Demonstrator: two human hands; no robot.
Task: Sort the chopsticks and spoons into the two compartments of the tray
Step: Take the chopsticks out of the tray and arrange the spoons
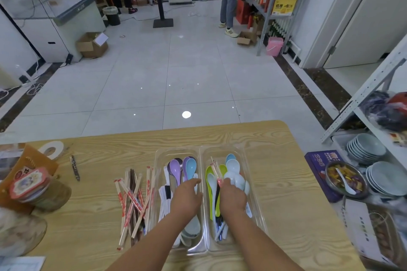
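A clear two-compartment tray lies on the wooden table. Its left compartment holds purple, blue and white spoons. The right one holds pale blue, white and green spoons plus wrapped chopsticks. A pile of wrapped and dark chopsticks lies on the table left of the tray. My left hand reaches into the left compartment with fingers extended over the spoons. My right hand is in the right compartment and pinches the near end of the wrapped chopsticks.
A jar and a brown bag stand at the table's left, with a pen and a tape roll behind. A purple box, a food bowl and stacked plates sit at the right. People stand far off.
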